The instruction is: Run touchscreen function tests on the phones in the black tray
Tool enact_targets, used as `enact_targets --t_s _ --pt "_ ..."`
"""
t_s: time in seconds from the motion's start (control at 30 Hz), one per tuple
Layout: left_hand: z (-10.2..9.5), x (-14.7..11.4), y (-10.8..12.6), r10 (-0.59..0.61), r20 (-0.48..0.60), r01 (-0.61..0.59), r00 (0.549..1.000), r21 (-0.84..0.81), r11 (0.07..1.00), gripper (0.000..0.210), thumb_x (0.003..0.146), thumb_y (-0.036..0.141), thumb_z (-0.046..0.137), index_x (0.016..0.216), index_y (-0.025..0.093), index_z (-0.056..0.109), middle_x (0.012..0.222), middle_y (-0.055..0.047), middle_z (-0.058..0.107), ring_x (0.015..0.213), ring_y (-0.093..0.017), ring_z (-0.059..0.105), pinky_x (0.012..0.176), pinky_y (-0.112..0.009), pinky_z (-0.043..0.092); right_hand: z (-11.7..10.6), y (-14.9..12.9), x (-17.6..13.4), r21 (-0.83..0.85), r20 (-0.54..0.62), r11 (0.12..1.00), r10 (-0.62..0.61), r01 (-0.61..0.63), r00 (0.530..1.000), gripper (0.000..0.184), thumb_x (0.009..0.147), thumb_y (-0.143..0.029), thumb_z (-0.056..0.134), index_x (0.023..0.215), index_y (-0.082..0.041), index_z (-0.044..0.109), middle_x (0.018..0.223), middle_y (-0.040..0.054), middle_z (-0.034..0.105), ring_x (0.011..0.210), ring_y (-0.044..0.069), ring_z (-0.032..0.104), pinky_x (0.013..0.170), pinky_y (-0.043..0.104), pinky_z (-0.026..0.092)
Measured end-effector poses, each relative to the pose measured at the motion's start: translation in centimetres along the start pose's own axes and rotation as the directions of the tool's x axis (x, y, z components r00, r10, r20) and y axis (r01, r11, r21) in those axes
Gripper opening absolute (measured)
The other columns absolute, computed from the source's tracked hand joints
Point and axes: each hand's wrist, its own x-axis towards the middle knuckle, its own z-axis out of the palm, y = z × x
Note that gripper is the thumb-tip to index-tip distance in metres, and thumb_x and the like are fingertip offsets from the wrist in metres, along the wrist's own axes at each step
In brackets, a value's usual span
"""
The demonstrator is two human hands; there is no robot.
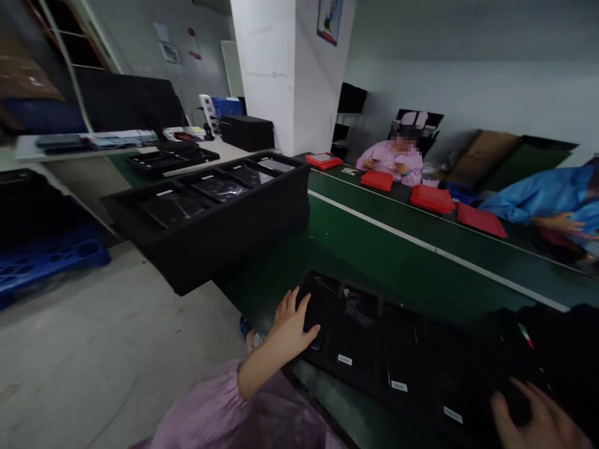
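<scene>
A long black foam tray [379, 368] lies on the green table, its compartments holding dark flat items with small white labels. Across the left end of this tray rests my left hand [294, 327], fingers spread and thumb apart. My right hand [538, 415] is beside the tray's right end, at the lower right, partly cut off by the frame. Its thumb and fingers are apart, and the dark area between them shows no thing I can make out. Dark, hard-to-see material [556, 343] lies just beyond that hand.
A stack of black foam trays [234, 231] stands at the left, its top one holding bagged flat items. Across the green table [355, 231] are red trays [433, 198], a person in pink [386, 156] and another in blue [547, 193]. A blue pallet [51, 265] lies on the floor.
</scene>
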Motion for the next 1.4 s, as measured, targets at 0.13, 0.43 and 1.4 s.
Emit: enact_targets --t_s 0.13,0.43,1.4 --pt "2.1 2.5 3.5 -0.057 0.015 0.051 0.998 0.25 0.967 0.092 0.081 0.027 0.081 0.161 0.014 0.039 0.172 -0.023 0.013 0.156 -0.054 0.013 0.122 -0.074 0.019 2.4 -9.8 -0.7 0.173 0.012 0.934 -0.318 0.311 0.948 0.044 0.105 -0.045 0.038 0.099 -0.021 0.074 0.122 0.0165 0.067 0.123 0.038 0.06 0.09 0.056 0.055" --pt "2.7 3.3 4.6 -0.034 -0.004 0.032 0.999 0.427 0.904 0.085 0.089 0.03 0.072 0.162 0.01 0.034 0.17 -0.022 0.023 0.15 -0.044 0.034 0.119 -0.059 0.038 5.3 -19.3 -3.5 0.124 0.208 0.988 -0.118 0.093 0.971 0.061 0.11 -0.049 0.03 0.121 0.0 0.063 0.146 0.0313 0.049 0.154 0.045 0.024 0.091 0.057 0.059" --pt "3.7 2.8 5.1 0.005 -0.111 0.045 0.994 0.448 0.893 0.083 0.084 0.027 0.074 0.158 0.01 0.039 0.168 -0.026 0.021 0.145 -0.048 0.038 0.116 -0.066 0.038 2.4 -10.7 -3.6 0.031 0.22 0.979 0.192 -0.203 0.956 0.09 0.103 -0.073 0.026 0.122 0.006 0.064 0.145 0.038 0.048 0.152 0.05 0.025 0.114 0.071 0.039"
